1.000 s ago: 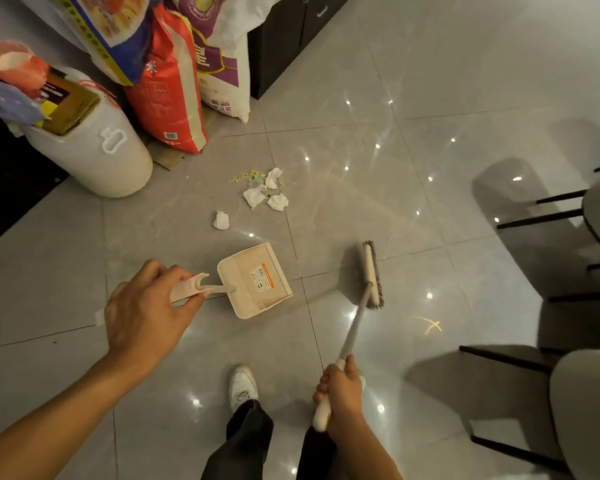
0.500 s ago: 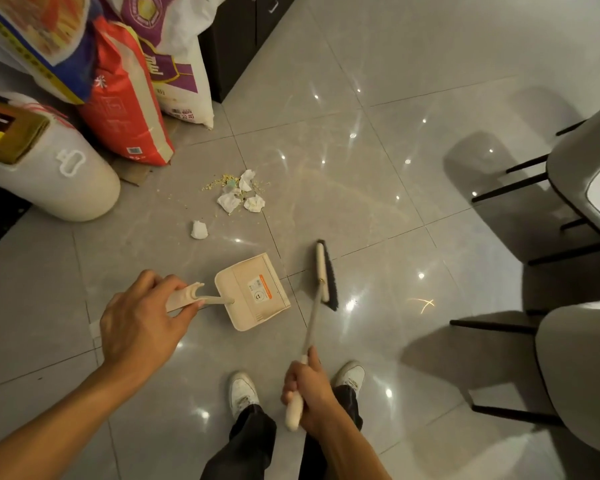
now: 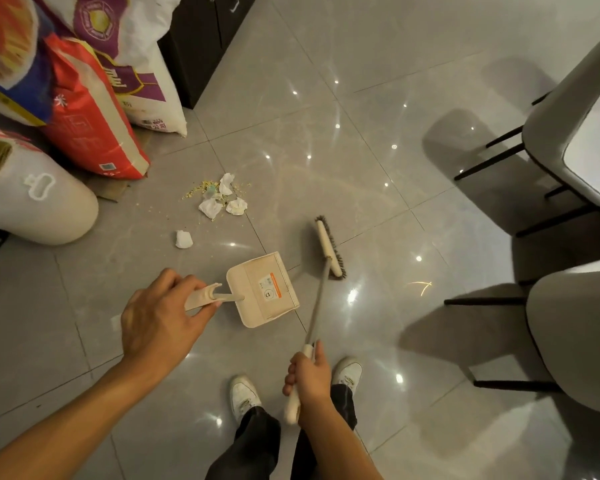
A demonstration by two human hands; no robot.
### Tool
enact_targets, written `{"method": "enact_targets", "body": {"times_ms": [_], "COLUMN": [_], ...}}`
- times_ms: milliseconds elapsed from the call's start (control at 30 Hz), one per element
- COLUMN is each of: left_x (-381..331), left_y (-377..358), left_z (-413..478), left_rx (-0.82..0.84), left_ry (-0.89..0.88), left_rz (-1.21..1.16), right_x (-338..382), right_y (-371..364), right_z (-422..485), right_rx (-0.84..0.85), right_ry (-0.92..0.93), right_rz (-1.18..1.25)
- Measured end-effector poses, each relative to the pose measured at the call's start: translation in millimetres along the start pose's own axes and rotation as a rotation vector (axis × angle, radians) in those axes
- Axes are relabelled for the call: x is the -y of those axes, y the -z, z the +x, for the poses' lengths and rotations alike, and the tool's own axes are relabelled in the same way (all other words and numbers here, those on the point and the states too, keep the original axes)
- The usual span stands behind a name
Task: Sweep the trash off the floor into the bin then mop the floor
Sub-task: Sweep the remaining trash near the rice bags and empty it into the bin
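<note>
Standing at the bottom centre of the frame in white shoes [image 3: 243, 396], the person has the right hand [image 3: 309, 379] wrapped round the pale grip of the broom [image 3: 327, 247], fingers curled close. The left hand [image 3: 160, 317], lower left of centre, curls round the dustpan [image 3: 262, 289] handle. Both tools look like light, stiff plastic, best held by those grips. Just above the pan lies one crumpled tissue [image 3: 183, 239], then a cluster of tissues [image 3: 222, 202] among crumbs [image 3: 201, 188] on the glossy tile floor [image 3: 361, 168]. The paper should skid easily; the crumbs will likely scatter, so short strokes suit. Sacks [image 3: 90, 116] lean at upper left.
</note>
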State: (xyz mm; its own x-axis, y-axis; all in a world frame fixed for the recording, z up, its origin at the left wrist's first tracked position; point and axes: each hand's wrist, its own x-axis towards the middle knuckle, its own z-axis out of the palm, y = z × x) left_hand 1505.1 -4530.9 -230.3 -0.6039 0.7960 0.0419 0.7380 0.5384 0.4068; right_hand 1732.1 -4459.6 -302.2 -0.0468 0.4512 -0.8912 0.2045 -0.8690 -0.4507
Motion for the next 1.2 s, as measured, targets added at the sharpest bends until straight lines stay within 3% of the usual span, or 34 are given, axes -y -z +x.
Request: {"method": "enact_targets", "body": {"times_ms": [300, 433, 567, 833, 1200], "left_x": [-61.1, -87.7, -109.0, -108.9, -7.2], "left_y": [-39.3, -55.1, -66.4, -57.2, 5.5], "left_z": [19.3, 27.9, 37.4, 46.2, 23.6], "left_rx": [0.087, 0.118, 0.125, 0.109, -0.006], "left_ry": [-0.141, -0.180, -0.210, -0.207, 0.031], "left_rz": [-0.033, -0.045, -0.041, -0.035, -0.025], "right_x": [8.7, 10.5, 14.6, 25.8, 54.7], "right_y": [126.4, 179.9, 212.0, 132.4, -33.3], "right_z": [31.2, 36.4, 40.7, 37.8, 18.3], "right_rx": [-0.359, -0.404, -0.341, -0.050, 0.279], "right_ry": [-0.017, -0.073, -0.113, -0.159, -0.155], "right_rz": [0.209, 0.339, 0.445, 0.319, 0.100]}}
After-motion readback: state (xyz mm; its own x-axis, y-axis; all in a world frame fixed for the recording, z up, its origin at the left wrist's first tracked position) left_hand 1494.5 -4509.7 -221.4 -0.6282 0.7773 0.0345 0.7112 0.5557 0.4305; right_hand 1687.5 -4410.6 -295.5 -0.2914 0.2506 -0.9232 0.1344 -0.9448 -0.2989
